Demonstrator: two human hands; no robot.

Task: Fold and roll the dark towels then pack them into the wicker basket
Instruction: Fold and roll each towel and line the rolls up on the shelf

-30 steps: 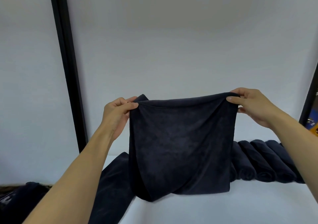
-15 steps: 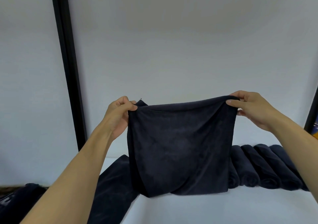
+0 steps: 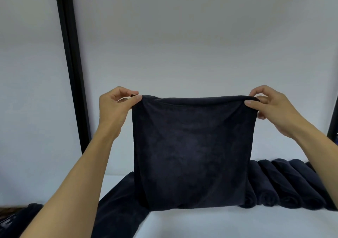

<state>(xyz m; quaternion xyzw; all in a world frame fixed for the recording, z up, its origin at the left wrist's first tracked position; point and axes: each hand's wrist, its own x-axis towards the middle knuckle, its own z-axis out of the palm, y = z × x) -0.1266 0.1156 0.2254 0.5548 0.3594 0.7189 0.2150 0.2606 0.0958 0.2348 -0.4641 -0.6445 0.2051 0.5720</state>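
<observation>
A dark towel [image 3: 192,151] hangs doubled over in front of me, its top edge stretched flat between my hands. My left hand [image 3: 117,108] pinches its top left corner. My right hand [image 3: 270,108] pinches its top right corner. The towel's lower edge hangs just above the white table [image 3: 219,223]. Behind it on the right, several rolled dark towels [image 3: 285,184] lie side by side on the table. More unfolded dark towel cloth [image 3: 118,206] lies on the table at the lower left. No wicker basket is clearly in view.
A black vertical post [image 3: 71,69] stands at the left against the white wall. Another dark post [image 3: 332,120] shows at the right edge. A dark heap [image 3: 16,219] sits at the bottom left corner.
Both hands have pulled the towel's top edge straighter and tighter. The towel now hangs flatter, and its lower edge has evened out.
</observation>
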